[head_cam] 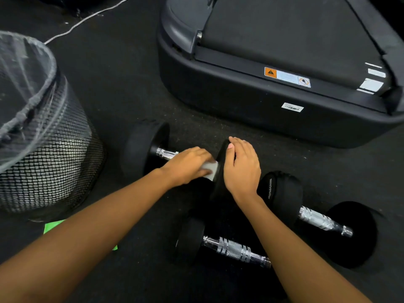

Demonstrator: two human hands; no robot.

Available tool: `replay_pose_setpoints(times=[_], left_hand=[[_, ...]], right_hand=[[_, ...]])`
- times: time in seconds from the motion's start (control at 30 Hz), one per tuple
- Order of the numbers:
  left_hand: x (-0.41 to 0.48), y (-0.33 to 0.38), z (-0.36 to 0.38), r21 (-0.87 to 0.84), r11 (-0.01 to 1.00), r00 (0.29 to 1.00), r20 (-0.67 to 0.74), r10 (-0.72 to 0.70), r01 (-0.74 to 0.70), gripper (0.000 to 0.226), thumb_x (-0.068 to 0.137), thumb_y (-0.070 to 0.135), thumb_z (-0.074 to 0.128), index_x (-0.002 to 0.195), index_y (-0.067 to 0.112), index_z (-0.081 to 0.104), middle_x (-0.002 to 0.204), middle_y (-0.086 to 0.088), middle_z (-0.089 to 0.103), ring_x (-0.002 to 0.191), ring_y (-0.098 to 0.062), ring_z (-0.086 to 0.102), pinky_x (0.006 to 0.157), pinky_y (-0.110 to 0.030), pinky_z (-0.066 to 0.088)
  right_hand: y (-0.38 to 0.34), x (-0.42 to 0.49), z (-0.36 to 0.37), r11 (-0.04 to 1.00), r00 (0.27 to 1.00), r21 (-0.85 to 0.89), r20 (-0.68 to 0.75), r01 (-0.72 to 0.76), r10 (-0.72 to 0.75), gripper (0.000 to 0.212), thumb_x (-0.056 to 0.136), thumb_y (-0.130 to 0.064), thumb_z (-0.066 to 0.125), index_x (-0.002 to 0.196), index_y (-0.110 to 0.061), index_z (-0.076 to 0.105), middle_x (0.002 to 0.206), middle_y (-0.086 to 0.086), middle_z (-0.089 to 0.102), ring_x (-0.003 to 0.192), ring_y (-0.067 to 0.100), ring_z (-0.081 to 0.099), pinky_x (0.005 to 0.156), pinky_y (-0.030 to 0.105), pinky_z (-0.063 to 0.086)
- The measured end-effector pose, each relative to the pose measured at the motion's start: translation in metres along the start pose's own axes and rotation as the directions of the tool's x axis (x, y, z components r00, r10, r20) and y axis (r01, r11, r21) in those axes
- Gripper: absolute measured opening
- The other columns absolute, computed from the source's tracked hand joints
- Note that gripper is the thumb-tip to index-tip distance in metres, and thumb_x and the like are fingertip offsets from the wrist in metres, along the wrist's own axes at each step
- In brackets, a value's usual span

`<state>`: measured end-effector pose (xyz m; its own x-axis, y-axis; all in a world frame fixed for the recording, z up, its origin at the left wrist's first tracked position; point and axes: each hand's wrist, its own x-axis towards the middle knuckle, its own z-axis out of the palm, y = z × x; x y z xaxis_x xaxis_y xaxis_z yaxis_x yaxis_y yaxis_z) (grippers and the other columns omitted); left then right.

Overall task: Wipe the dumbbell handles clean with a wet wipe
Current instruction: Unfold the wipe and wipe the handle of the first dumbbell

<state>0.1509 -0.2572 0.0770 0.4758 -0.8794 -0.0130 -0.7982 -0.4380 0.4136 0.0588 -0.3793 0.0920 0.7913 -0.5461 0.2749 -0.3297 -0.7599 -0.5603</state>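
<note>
Three black dumbbells with chrome handles lie on the dark floor. On the far dumbbell (pixel 144 147), my left hand (pixel 188 165) grips a white wet wipe (pixel 209 170) wrapped round the handle, close to its right weight head. My right hand (pixel 241 167) rests over that right weight head (pixel 220 171), fingers curved on its rim. A second dumbbell (pixel 231 249) lies nearer me, partly under my right forearm. The third dumbbell (pixel 317 218) lies to the right.
A black mesh waste bin (pixel 50 154) with a clear liner stands at the left. A green packet (pixel 53 225) lies on the floor beneath my left forearm. The rear end of a treadmill (pixel 251 99) fills the top right. A white cable (pixel 87 18) runs across the floor behind.
</note>
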Motion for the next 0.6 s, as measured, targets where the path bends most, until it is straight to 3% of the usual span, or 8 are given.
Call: replay_pose_setpoints(times=[0.23, 0.33, 0.4, 0.6], left_hand=[[-0.015, -0.01, 0.002, 0.046, 0.991, 0.984, -0.118, 0.132, -0.127, 0.032, 0.085, 0.02, 0.065, 0.113, 0.008, 0.056, 0.117, -0.005, 0.056, 0.109, -0.018, 0.049, 0.093, -0.031, 0.043], [-0.022, -0.012, 0.002, 0.074, 0.99, 0.976, -0.175, 0.133, -0.122, 0.029, 0.083, 0.018, 0.066, 0.109, 0.009, 0.057, 0.115, -0.004, 0.056, 0.106, -0.018, 0.051, 0.089, -0.027, 0.043], [-0.02, -0.006, 0.006, 0.079, 0.99, 0.97, -0.205, 0.131, -0.116, 0.028, 0.08, 0.013, 0.068, 0.105, 0.006, 0.058, 0.109, -0.007, 0.058, 0.102, -0.021, 0.054, 0.086, -0.034, 0.047], [-0.011, 0.005, 0.012, 0.107, 0.983, 0.964, -0.204, 0.171, -0.151, 0.027, 0.076, 0.006, 0.067, 0.101, 0.002, 0.059, 0.102, -0.011, 0.061, 0.094, -0.026, 0.058, 0.079, -0.041, 0.051]], right_hand=[[0.001, 0.001, 0.0, 1.0, 1.0, -0.003, 0.008, -0.005, 0.005, 0.036, 0.098, -0.024, 0.037, 0.126, -0.012, 0.055, 0.131, 0.002, 0.056, 0.13, 0.018, 0.042, 0.111, 0.037, 0.03], [0.001, 0.0, 0.0, 1.0, 1.0, -0.017, -0.003, 0.004, -0.004, 0.036, 0.098, -0.024, 0.036, 0.126, -0.012, 0.055, 0.131, 0.003, 0.056, 0.129, 0.018, 0.042, 0.111, 0.036, 0.03], [0.0, 0.0, 0.0, 1.0, 1.0, -0.012, -0.009, 0.005, -0.005, 0.037, 0.098, -0.025, 0.035, 0.125, -0.012, 0.056, 0.13, 0.003, 0.057, 0.129, 0.018, 0.043, 0.11, 0.037, 0.031], [0.0, 0.0, -0.001, 1.0, 1.0, -0.022, 0.006, 0.004, -0.004, 0.039, 0.098, -0.026, 0.034, 0.126, -0.012, 0.056, 0.131, 0.003, 0.056, 0.13, 0.018, 0.042, 0.112, 0.033, 0.027]])
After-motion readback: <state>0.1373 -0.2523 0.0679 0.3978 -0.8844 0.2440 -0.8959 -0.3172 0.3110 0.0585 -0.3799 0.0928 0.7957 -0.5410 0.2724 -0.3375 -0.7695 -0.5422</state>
